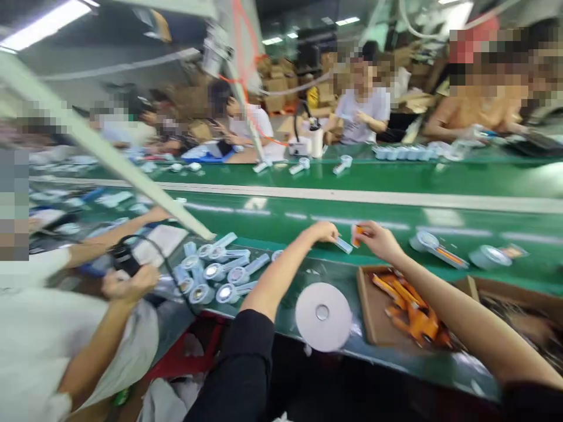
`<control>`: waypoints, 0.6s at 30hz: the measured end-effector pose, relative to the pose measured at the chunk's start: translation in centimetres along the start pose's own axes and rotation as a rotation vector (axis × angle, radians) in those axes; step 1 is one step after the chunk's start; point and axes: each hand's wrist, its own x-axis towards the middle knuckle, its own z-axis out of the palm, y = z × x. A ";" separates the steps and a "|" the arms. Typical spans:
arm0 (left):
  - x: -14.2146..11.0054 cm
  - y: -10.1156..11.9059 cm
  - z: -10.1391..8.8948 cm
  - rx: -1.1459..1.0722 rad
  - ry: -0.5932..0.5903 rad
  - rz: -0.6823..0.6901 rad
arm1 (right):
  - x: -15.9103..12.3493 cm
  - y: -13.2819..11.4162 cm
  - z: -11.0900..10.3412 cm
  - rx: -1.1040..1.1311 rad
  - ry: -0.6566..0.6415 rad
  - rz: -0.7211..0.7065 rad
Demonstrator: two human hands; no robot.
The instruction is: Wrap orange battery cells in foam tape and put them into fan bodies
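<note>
My left hand (324,232) is closed over the green belt, its fingers on a light-blue plastic handle piece (343,245) whose free end points right and toward me. Whether a round head joins that piece is hidden behind the hand. Just to the right, my right hand (382,240) pinches a small orange-and-white piece (357,235), close to the handle's end but apart from it. Below my right forearm, a cardboard tray (369,310) holds several orange parts (416,310). A white round disc (323,316) with a centre hole lies at the table edge between my arms.
Several light-blue round-headed parts with handles (220,269) are heaped to my left. Others (440,249) rest on the green conveyor belt (308,208). A slanting pale post (132,170) crosses the left side. One co-worker (101,328) sits close at left; more people sit across the belt.
</note>
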 end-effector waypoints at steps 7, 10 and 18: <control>3.2 -1.8 1.6 -0.168 -0.053 -0.024 | 2.1 3.2 2.8 -0.247 -0.171 -0.002; 3.3 -1.2 2.0 -0.171 -0.029 -0.078 | 1.7 3.0 3.0 -0.327 -0.205 -0.045; 4.2 -0.3 2.3 -0.166 -0.010 -0.118 | 0.2 2.3 2.3 -0.454 -0.214 -0.055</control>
